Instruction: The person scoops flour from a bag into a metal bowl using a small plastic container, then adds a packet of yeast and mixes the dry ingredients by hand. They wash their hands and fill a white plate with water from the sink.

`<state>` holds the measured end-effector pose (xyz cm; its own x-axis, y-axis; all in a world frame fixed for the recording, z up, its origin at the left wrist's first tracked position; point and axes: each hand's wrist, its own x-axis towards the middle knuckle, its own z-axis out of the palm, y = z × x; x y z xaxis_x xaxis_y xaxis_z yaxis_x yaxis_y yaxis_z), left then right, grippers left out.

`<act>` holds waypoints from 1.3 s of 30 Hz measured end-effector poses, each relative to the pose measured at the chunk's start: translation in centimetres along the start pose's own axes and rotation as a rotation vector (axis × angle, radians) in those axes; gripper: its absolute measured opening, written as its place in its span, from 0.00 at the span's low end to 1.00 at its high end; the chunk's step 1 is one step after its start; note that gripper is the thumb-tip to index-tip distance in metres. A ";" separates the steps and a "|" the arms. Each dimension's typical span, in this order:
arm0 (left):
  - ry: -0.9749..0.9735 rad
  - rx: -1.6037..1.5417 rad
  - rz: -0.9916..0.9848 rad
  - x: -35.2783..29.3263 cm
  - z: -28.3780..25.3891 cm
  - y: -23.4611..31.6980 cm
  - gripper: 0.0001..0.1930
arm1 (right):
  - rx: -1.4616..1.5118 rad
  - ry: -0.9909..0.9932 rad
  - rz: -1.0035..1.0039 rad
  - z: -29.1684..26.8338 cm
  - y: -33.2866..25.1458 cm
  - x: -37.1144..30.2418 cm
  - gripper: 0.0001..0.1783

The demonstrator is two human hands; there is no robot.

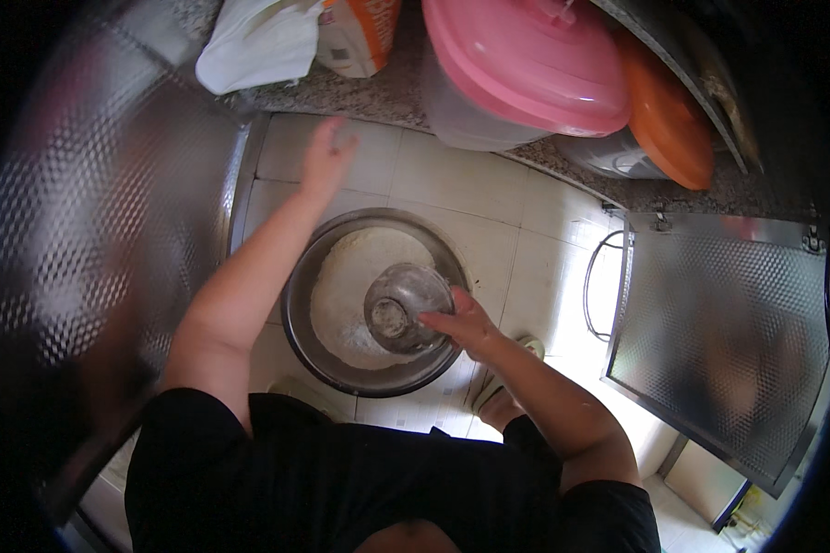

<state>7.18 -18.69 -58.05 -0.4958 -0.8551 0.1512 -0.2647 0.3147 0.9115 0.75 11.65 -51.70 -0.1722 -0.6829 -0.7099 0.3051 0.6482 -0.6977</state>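
On the floor in front of me is a wide metal basin with a broad layer of white, flour-like powder in it. A small grey metal bowl, dusted with white, is held over the basin's right side. My right hand grips this bowl by its right edge, thumb on the near face. Beyond the basin's far left rim, my left hand reaches forward, empty, its fingers apart, towards the stone shelf. The bowl covers part of the powder.
Along the speckled stone shelf stand a white bag, an orange-and-white package, a pink-lidded tub and an orange-lidded tub. Textured metal cabinet doors stand at left and right. Pale tiles cover the floor.
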 end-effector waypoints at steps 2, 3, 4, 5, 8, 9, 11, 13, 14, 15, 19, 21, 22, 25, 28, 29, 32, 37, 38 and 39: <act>-0.435 -0.212 -0.214 -3.9 -1.0 -0.5 0.17 | -0.141 0.012 -0.175 0.1 2.1 1.4 0.31; -0.646 -0.143 -0.300 -5.1 -1.8 0.5 0.16 | -0.143 0.002 -0.172 0.1 3.0 2.0 0.31; -0.865 -0.081 -0.387 -6.2 -2.8 2.6 0.16 | -0.142 -0.001 -0.167 0.1 3.9 2.6 0.31; -1.077 -0.020 -0.463 -6.9 -3.7 4.0 0.15 | -0.118 -0.028 -0.070 0.5 1.3 1.6 0.32; -1.177 0.069 -0.312 -9.1 -5.9 5.3 0.18 | -0.006 -0.076 0.073 1.1 -1.9 0.1 0.33; -1.146 0.097 -0.301 -9.9 -6.1 4.5 0.19 | 0.040 -0.085 0.094 1.2 -2.3 0.1 0.34; -1.083 0.137 -0.268 -11.7 -6.8 4.1 0.20 | 0.036 -0.111 0.068 0.9 -1.6 0.9 0.35; -1.169 0.094 -0.234 -12.7 -7.2 4.6 0.24 | -0.003 -0.126 0.064 0.6 -1.1 1.5 0.31; -1.141 0.124 -0.255 -12.6 -7.6 5.0 0.24 | -0.038 -0.129 0.071 0.6 -1.2 1.6 0.27; -1.116 0.150 -0.277 -12.2 -8.2 6.0 0.25 | -0.070 -0.129 0.082 0.6 -1.2 1.6 0.23; -0.956 0.201 -0.346 -12.4 -9.4 5.7 0.27 | -0.046 -0.152 0.069 0.6 -1.1 0.8 0.23; -1.066 0.120 -0.436 -13.6 -9.8 7.9 0.27 | 0.034 -0.109 0.068 0.7 -0.9 0.5 0.23; -1.179 0.052 -0.562 -14.6 -10.0 10.4 0.27 | -0.014 -0.132 0.058 0.9 -1.3 0.2 0.23; -1.078 0.130 -0.574 -16.2 -10.6 8.4 0.28 | -0.158 -0.233 -0.069 1.2 -1.9 -0.6 0.23; -0.947 0.265 -0.702 -16.8 -11.0 8.4 0.29 | -0.490 -0.309 -0.345 1.0 -2.0 -1.5 0.22; -0.941 0.218 -0.903 -17.2 -11.0 9.1 0.29 | -0.725 -0.268 -0.391 1.0 -2.8 -2.4 0.22; -1.048 -0.006 -1.125 -18.0 -11.4 9.3 0.25 | -1.157 -0.225 -0.678 2.0 -3.9 -4.6 0.18; -1.048 -0.035 -0.908 -18.4 -10.8 9.7 0.14 | -1.551 -0.311 -1.084 1.7 -3.5 -5.4 0.15; -1.019 -0.016 -0.874 -18.6 -10.6 9.3 0.13 | -1.557 -0.316 -1.084 1.5 -2.7 -5.2 0.14; -0.981 0.011 -0.834 -18.5 -10.5 9.1 0.13 | -1.565 -0.316 -1.099 1.3 -2.3 -4.9 0.13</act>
<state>22.68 -4.31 -48.54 -0.5748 -0.1364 -0.8069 -0.7913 -0.1585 0.5905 2.17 13.08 -46.52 0.5278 -0.8476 -0.0545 -0.8084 -0.4816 -0.3383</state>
